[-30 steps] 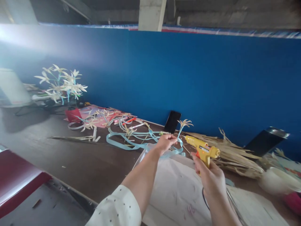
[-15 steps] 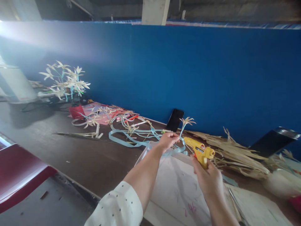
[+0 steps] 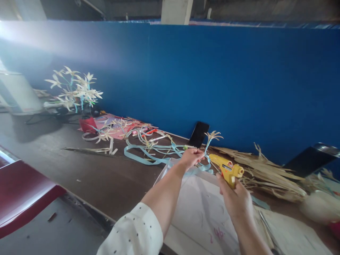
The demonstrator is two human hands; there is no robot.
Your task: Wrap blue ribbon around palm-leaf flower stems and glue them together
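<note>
Pinched in my left hand (image 3: 191, 157) is the stem of a pale handmade flower (image 3: 213, 136), its stem wrapped in light blue ribbon. My right hand (image 3: 237, 198) grips a yellow hot glue gun (image 3: 227, 167) by its handle. The gun's nozzle points left, close to the stem and my left fingers; whether it touches is too small to tell. A loop of light blue ribbon (image 3: 143, 162) lies on the table to the left of my left hand. Both hands are above a white box lid or tray (image 3: 196, 209) with pink writing on it.
A black phone (image 3: 199, 134) leans against the blue partition (image 3: 170, 78). Dried leaf strips (image 3: 260, 173) lie at right. On the left stand finished-looking pale flowers in a red pot (image 3: 87, 125), near pink paper scraps (image 3: 117, 132). A dark red chair (image 3: 26, 194) is at lower left.
The view has shifted slightly. My hands, the flower and the glue gun keep nearly the same places relative to one another.
</note>
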